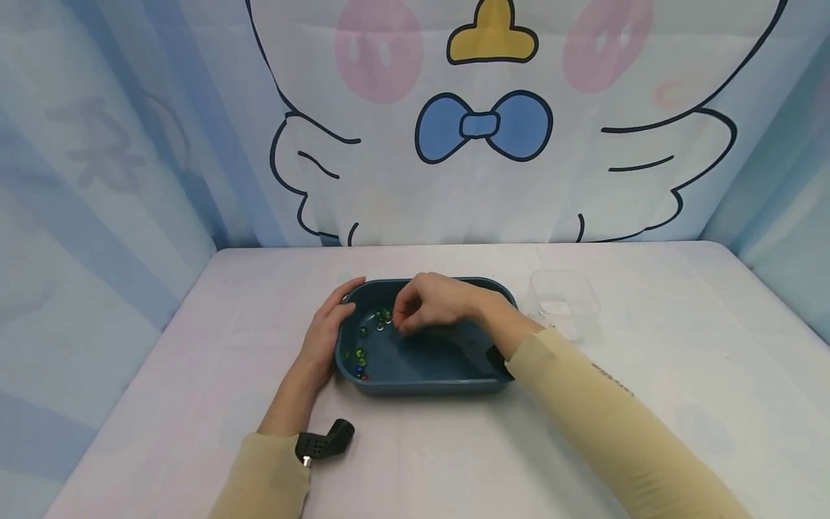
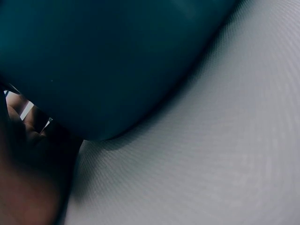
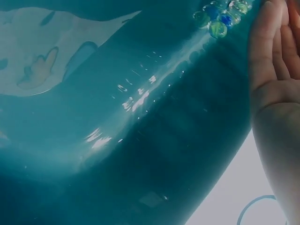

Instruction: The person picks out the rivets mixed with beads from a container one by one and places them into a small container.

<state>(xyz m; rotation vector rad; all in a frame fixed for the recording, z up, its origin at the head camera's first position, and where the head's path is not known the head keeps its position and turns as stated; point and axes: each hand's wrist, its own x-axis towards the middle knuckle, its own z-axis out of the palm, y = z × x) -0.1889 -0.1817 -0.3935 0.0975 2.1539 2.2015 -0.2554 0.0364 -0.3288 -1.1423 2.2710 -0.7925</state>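
With the left hand [image 1: 324, 335] laid flat against the dark teal plastic tray [image 1: 428, 378], the right hand [image 1: 431, 301] seems mid-pick, fingertips apparently pinching 1 small glass marble [image 1: 384, 316] inside; lifting cleanly comes next.

Clear plastic tub [image 1: 563, 301] on white table [image 1: 681, 375]

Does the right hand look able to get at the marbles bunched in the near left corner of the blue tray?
Probably yes. The right hand is already over the open tray, and nothing covers those marbles; the left hand rests outside the tray's wall.
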